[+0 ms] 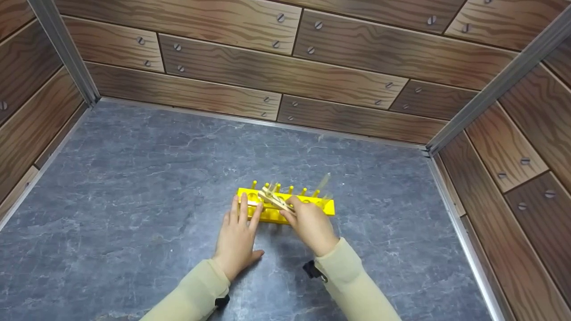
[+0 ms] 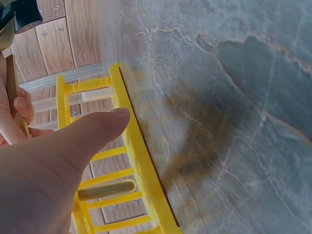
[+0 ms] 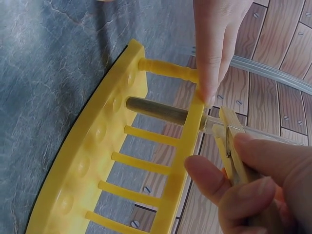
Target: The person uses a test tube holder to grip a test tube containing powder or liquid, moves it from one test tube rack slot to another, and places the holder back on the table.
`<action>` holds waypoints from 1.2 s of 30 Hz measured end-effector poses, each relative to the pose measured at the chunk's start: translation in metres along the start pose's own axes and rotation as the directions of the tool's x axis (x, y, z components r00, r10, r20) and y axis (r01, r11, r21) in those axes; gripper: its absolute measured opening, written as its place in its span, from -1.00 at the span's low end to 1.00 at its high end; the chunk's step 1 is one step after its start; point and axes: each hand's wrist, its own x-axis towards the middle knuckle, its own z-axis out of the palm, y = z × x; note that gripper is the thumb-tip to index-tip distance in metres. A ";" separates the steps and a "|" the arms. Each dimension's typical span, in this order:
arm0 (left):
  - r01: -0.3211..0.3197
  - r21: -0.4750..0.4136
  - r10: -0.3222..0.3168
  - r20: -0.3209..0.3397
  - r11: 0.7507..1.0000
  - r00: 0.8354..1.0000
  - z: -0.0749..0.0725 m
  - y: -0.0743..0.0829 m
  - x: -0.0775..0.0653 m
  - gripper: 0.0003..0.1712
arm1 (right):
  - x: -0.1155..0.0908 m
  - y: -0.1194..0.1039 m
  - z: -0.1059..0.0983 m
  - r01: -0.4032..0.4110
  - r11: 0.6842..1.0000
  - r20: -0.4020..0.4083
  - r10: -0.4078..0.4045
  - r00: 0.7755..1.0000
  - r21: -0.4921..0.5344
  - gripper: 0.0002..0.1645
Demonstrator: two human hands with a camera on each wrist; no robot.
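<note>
A yellow test tube rack (image 1: 330, 207) stands on the floor surface, with a row of pegs along its far side. My left hand (image 1: 234, 243) rests straight fingers on the rack's left end, thumb spread away. In my right hand (image 1: 314, 225) is a wooden test tube clamp (image 1: 276, 199), pinched between thumb and fingers. The clamp's jaws are at the upper part of a glass test tube (image 3: 156, 111), whose lower part looks brownish and sits in the rack; whether they grip it is hard to tell. Another, clear tube (image 1: 324, 182) leans up at the rack's right end.
Wood-patterned panels (image 1: 232, 58) wall the back and both sides, with metal strips along their edges. The marbled grey surface (image 1: 134, 178) spreads around the rack. A dark strap (image 1: 314, 269) shows at the right sleeve's cuff.
</note>
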 end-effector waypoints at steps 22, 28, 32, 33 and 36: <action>0.003 0.017 -0.003 -0.004 1.000 1.000 0.000 0.001 -0.001 0.30 | -0.001 0.000 0.005 -0.027 1.000 0.019 0.027 0.999 0.016 -0.68; -0.002 0.022 0.002 0.008 1.000 1.000 0.000 0.001 0.000 0.31 | -0.001 0.000 0.006 -0.029 0.999 0.022 0.029 0.999 0.020 -0.69; 0.001 0.007 -0.001 0.007 1.000 1.000 0.000 0.001 0.000 0.32 | 0.000 0.000 0.007 -0.031 0.999 0.024 0.030 0.999 0.027 -0.70; 0.001 0.003 -0.001 0.009 1.000 1.000 0.000 0.001 0.000 0.32 | 0.000 -0.001 0.008 -0.029 0.999 0.025 0.029 0.999 0.024 -0.71; -0.001 -0.002 0.001 0.009 1.000 1.000 0.000 0.001 -0.001 0.32 | -0.001 -0.001 0.010 -0.032 0.999 0.029 0.032 0.999 0.007 -0.71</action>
